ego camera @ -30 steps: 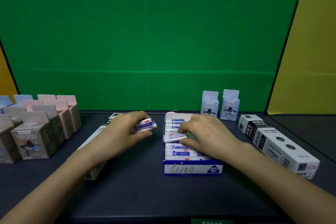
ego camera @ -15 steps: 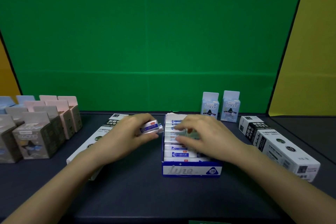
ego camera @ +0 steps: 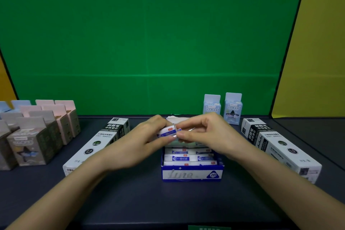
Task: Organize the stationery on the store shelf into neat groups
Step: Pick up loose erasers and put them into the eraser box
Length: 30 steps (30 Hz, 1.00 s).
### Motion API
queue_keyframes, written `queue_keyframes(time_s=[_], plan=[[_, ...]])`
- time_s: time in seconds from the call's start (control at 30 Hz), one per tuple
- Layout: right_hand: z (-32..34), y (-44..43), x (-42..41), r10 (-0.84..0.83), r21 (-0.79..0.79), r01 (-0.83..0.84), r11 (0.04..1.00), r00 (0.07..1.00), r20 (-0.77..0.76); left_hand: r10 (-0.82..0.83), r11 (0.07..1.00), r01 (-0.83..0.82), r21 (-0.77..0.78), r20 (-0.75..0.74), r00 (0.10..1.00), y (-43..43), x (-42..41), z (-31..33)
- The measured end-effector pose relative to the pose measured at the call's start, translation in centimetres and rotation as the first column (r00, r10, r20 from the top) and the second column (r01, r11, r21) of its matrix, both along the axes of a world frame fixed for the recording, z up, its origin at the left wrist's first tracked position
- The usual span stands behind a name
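A blue and white display box (ego camera: pixel 192 174) marked 2B stands at the middle of the dark shelf, with several white erasers (ego camera: pixel 188 158) in blue sleeves lying in rows inside. Above the box's back half, my left hand (ego camera: pixel 138 147) holds one eraser (ego camera: pixel 168 132) by its left end. My right hand (ego camera: pixel 209 134) pinches the same eraser's right end with thumb and forefinger. Both hands hide the rear rows of the box.
Two long white and black refill boxes lie either side: one on the left (ego camera: pixel 97 145), one on the right (ego camera: pixel 280 147). Pink, grey and blue small cartons (ego camera: pixel 37 136) crowd the far left. Two light blue cartons (ego camera: pixel 223 108) stand behind the display box against the green wall.
My left hand carried its eraser rightward over the display box. My right hand rose from the rows and closed its fingertips on that eraser's other end.
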State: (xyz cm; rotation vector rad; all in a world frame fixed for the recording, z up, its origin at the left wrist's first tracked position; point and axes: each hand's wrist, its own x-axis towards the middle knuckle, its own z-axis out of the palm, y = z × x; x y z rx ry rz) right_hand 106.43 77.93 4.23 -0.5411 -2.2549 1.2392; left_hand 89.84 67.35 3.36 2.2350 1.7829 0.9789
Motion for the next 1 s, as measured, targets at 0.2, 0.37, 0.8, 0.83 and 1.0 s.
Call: queue_keyframes(time_s=[0.2, 0.37, 0.8, 0.83, 1.0], plan=[[0.6, -0.2, 0.9, -0.075, 0.219, 0.061, 0.974, 0.996, 0.057, -0.014, 0.999, 0.015, -0.044, 0.023, 1.000, 0.5, 0.5, 0.1], [1.0, 0.6, 2.7, -0.136, 0.326, 0.102, 0.940, 0.987, 0.082, 0.034, 0.998, -0.034, 0.044, -0.012, 0.999, 0.8, 0.0, 0.0], [-0.7, 1.6, 4.7, -0.330, 0.662, 0.049, 0.748, 0.893, 0.307, 0.067, 0.998, -0.065, 0.017, -0.135, 0.989, 0.9, -0.6, 0.2], [-0.6, 1.6, 4.7, -0.337, 0.682, 0.023, 0.731, 0.881, 0.331, 0.076, 0.997, -0.071, 0.036, -0.131, 0.989, 1.0, -0.5, 0.1], [-0.6, 1.7, 4.4, -0.348, 0.728, -0.034, 0.685, 0.862, 0.368, 0.143, 0.988, -0.136, 0.068, -0.113, 0.983, 1.4, -0.4, -0.3]])
